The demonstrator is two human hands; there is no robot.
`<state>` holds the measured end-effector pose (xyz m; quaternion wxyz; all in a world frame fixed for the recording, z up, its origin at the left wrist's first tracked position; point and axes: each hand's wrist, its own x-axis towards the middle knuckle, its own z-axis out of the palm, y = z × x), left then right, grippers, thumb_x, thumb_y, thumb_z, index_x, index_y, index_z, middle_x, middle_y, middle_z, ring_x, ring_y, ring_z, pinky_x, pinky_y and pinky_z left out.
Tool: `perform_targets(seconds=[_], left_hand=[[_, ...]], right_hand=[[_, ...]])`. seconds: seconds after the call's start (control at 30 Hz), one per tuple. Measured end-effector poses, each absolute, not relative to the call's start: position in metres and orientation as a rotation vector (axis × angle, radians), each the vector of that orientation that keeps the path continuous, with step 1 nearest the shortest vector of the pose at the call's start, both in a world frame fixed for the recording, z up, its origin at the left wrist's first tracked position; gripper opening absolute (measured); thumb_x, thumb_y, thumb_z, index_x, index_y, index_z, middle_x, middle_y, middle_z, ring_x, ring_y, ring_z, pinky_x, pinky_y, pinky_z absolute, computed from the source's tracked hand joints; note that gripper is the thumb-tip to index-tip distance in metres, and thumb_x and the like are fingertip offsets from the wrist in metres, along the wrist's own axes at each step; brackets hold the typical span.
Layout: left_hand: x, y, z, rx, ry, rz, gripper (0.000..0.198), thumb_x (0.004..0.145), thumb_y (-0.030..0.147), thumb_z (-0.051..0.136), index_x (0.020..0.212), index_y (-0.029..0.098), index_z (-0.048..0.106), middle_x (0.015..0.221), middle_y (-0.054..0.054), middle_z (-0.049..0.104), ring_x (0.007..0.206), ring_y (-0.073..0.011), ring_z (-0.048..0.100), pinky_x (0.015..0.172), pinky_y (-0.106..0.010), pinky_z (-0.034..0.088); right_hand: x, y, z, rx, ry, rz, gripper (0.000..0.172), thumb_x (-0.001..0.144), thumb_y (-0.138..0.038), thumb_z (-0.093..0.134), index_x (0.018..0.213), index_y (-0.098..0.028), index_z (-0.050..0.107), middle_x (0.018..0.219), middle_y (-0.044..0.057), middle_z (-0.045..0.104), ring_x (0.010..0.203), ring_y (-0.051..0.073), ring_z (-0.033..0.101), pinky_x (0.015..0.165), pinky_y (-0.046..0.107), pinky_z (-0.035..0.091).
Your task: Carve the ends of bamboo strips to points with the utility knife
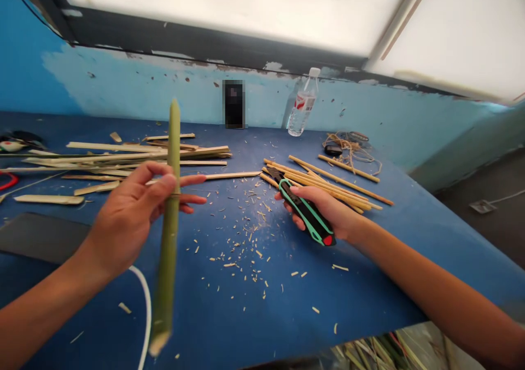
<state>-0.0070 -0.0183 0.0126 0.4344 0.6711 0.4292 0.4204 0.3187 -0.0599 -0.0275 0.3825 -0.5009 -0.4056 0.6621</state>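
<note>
A green bamboo strip (167,260) stands nearly upright in my left hand (135,211), pinched between thumb and fingers near its middle joint, other fingers stretched out behind it. Its lower end is pale and a little blurred. My right hand (315,208) is closed around a black and teal utility knife (305,211) with a red dot at its butt. The knife points up and left; I cannot tell how far its blade is out. Just behind this hand lie several thin round bamboo sticks (328,186). Pale shavings (254,249) are scattered between the hands.
Split bamboo strips (123,154) are heaped at the back left, near a dark flat board (45,236) and a white cable (145,304). A water bottle (303,104) and a blurred black object (234,104) stand by the wall. Twine (353,148) lies at the back right of the blue table (229,337).
</note>
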Motion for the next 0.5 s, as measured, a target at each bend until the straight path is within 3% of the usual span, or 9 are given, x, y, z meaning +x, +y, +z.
perform_targets(seconds=[0.07,0.17,0.3,0.37,0.43,0.5], left_hand=[[-0.009,-0.019,0.021,1.458,0.957,1.138,0.025,0.089,0.015,0.070,0.091,0.023,0.047,0.101,-0.003,0.082,0.070,-0.0162,0.079,0.065,-0.020,0.061],[-0.014,-0.021,0.030,1.237,0.796,1.158,0.033,0.077,-0.001,0.065,0.097,0.022,0.052,0.073,0.003,0.073,0.049,-0.0096,0.065,0.051,-0.016,0.054],[-0.022,-0.024,0.034,1.071,0.659,1.043,0.030,0.088,0.007,0.054,0.114,0.021,0.062,0.057,0.007,0.049,0.041,-0.0078,0.039,0.045,-0.018,0.049],[-0.026,-0.027,0.033,1.000,0.625,1.001,0.020,0.095,0.008,0.049,0.097,0.018,0.066,0.052,0.007,0.041,0.043,-0.0088,0.027,0.046,-0.021,0.051],[-0.029,-0.029,0.031,0.981,0.627,1.010,0.025,0.097,0.007,0.046,0.085,0.017,0.065,0.050,0.008,0.036,0.044,-0.0089,0.018,0.046,-0.023,0.052],[-0.030,-0.030,0.029,0.965,0.621,1.050,0.027,0.097,0.005,0.044,0.096,0.015,0.069,0.048,0.009,0.034,0.043,-0.0085,0.013,0.043,-0.022,0.052]], right_hand=[[0.319,-0.061,-0.028,-1.250,-1.035,1.720,0.033,0.094,-0.045,0.061,0.109,-0.017,0.068,0.083,0.000,0.061,0.053,0.010,0.062,0.045,0.020,0.046],[0.320,-0.063,-0.028,-1.220,-1.041,1.754,0.033,0.091,-0.044,0.065,0.110,-0.017,0.069,0.082,0.001,0.063,0.053,0.011,0.062,0.044,0.020,0.046],[0.320,-0.063,-0.028,-1.191,-1.048,1.747,0.034,0.090,-0.044,0.069,0.111,-0.017,0.069,0.083,0.000,0.063,0.052,0.010,0.062,0.042,0.020,0.044],[0.319,-0.064,-0.028,-1.190,-1.048,1.730,0.033,0.089,-0.043,0.070,0.110,-0.017,0.069,0.084,0.000,0.063,0.051,0.010,0.063,0.041,0.020,0.044],[0.318,-0.064,-0.028,-1.195,-1.038,1.700,0.032,0.089,-0.042,0.071,0.108,-0.017,0.069,0.084,0.000,0.063,0.052,0.010,0.063,0.042,0.020,0.046],[0.317,-0.065,-0.027,-1.202,-1.017,1.651,0.029,0.089,-0.041,0.071,0.107,-0.017,0.068,0.083,-0.001,0.063,0.052,0.009,0.063,0.044,0.020,0.048]])
